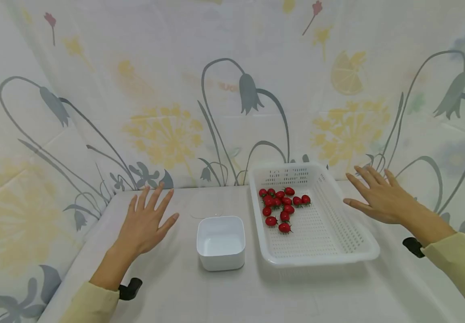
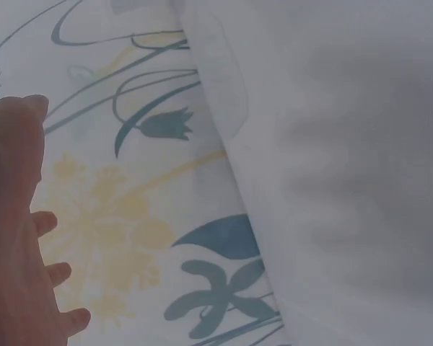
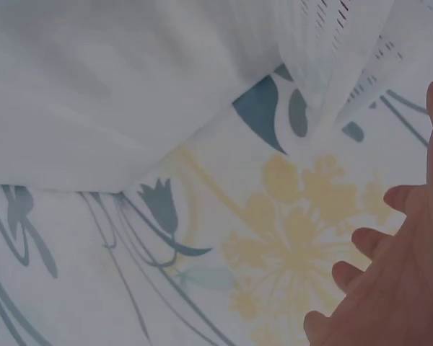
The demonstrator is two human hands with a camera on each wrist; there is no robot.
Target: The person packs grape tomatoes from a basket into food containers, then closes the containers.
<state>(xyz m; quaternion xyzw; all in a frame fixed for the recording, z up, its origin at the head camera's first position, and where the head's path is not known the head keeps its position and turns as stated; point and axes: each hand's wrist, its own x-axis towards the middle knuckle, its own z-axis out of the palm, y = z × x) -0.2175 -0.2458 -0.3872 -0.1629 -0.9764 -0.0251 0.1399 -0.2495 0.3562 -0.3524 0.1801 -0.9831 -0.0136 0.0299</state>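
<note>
Fingers spread and nothing in its grasp, my left hand (image 1: 142, 225) hovers over the left part of the table, to the left of a small white square bowl (image 1: 221, 258). My right hand (image 1: 382, 197) is likewise spread, beside the right rim of a white perforated basket (image 1: 317, 260). Several red cherry tomatoes (image 1: 284, 228), some with green stems, lie bunched in the left half of that basket. The bowl holds nothing. In the left wrist view, part of the left hand (image 2: 14, 223) shows at the left edge; in the right wrist view, the right hand (image 3: 404, 259) shows at the right.
A white cloth covers the table (image 1: 184, 296). Behind it and along the sides hangs a flower-patterned curtain (image 1: 232, 121). The bowl and basket stand side by side, a narrow gap between them. Dark bands sit on both wrists.
</note>
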